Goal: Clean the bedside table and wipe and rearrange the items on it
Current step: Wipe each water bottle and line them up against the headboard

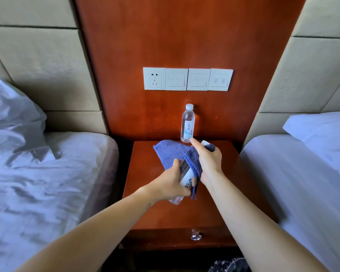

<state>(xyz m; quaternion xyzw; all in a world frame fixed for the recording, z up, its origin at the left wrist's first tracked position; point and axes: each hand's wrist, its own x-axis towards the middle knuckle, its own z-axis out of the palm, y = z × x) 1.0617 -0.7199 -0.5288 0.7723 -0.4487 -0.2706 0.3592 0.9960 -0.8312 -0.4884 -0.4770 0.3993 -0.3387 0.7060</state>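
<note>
Water bottle (185, 178) is lying slantwise between hands, cap end pointing away, left hand (170, 183) gripping its base, right hand (208, 160) wrapping blue towel (173, 152) around its upper half.

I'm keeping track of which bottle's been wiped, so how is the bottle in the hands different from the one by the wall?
The held bottle is tilted in the air, gripped by the left hand; the standing bottle sits upright on the bedside table, untouched. The right hand wraps the blue cloth around the held one; the standing one is bare. Both are clear with similar labels.
</note>
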